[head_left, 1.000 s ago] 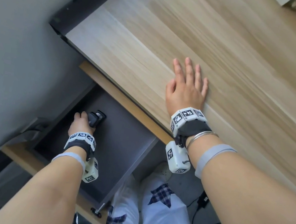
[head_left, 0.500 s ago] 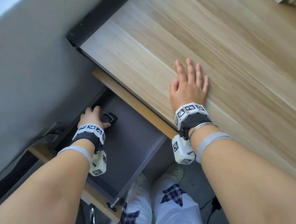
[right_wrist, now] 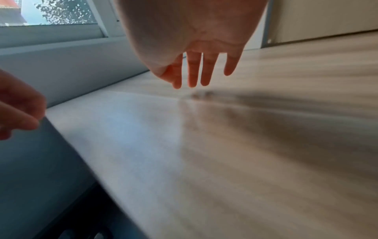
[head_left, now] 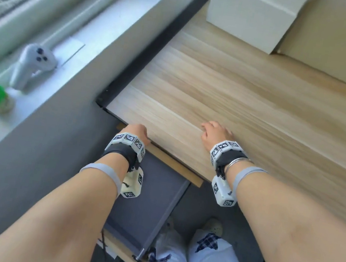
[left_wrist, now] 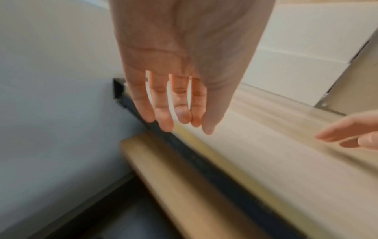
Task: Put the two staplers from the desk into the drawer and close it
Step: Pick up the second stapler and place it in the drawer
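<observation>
Left hand [head_left: 136, 132] sits at the front edge of the bench [head_left: 251, 102], above the back of the open drawer [head_left: 152, 197]. Left wrist view: fingers [left_wrist: 163, 113] straight, slightly spread, pointing down at the dark edge strip; grip is slack and has nothing in it.

Right hand [head_left: 216, 135] is over the bench near its front edge, well right of the left hand. Right wrist view: fingers [right_wrist: 194, 72] extended, tips just above the wood with their shadow under them; can't tell if they touch. Grip is relaxed, nothing held.

Drawer is pulled out below the bench edge, grey floor visible, wooden front panel [head_left: 125, 252] nearest the person's legs. No stapler shows in any view: the visible part of the drawer floor is bare, and the back of the drawer is hidden by the left wrist and the bench overhang, so I can't tell where the staplers lie relative to either grip.

Elsewhere: white box [head_left: 251, 14] at the far end of the bench, white controller [head_left: 31, 63] on the windowsill [head_left: 72, 47] to the left.
</observation>
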A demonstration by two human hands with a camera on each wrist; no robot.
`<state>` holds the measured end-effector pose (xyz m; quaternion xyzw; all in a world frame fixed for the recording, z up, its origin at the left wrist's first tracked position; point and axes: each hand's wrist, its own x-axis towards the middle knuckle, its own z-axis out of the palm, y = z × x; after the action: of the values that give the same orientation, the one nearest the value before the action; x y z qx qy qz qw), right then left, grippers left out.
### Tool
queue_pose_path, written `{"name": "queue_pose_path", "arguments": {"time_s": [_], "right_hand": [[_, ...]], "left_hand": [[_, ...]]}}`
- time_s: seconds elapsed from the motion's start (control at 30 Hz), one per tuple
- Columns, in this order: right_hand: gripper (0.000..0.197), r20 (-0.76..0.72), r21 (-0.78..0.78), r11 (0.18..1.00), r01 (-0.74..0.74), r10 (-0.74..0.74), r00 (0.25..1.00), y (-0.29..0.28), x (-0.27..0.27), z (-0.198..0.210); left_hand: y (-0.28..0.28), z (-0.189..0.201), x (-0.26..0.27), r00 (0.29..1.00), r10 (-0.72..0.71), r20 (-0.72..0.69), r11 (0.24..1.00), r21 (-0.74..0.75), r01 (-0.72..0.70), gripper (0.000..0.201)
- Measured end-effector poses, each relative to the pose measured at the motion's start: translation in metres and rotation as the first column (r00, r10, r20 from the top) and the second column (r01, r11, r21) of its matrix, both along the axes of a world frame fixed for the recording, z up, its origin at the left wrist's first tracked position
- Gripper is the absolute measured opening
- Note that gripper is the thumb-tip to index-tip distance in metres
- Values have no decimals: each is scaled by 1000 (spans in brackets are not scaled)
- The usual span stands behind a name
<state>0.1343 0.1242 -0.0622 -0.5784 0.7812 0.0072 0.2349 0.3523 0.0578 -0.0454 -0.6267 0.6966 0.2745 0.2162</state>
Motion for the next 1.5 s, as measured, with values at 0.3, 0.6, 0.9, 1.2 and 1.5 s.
{"name": "queue_pose_path", "arguments": {"time_s": [0.3, 0.6, 0.9, 1.2, 1.5], "right_hand": [[38, -91, 70, 968, 240, -233, 968, 43, -123, 38], [37, -270, 141, 843, 519, -472, 839, 121, -264, 48], [52, -246, 94, 568, 818, -783, 572, 188, -341, 27], [90, -89, 227, 352, 908, -921, 379, 185, -347, 15], [65, -65, 229, 595, 771, -781, 622, 146, -277, 32]], "left_hand": [[-11, 49, -131, 975, -211, -75, 976, -70, 206, 29], [13, 37, -287, 895, -435, -100, 901, -47, 432, 30], [49, 13, -380, 836, -537, -116, 843, -49, 535, 27], [44, 2, -372, 841, -533, -88, 846, -72, 529, 29], [33, 8, -315, 865, -487, -120, 872, -110, 476, 29]]}}
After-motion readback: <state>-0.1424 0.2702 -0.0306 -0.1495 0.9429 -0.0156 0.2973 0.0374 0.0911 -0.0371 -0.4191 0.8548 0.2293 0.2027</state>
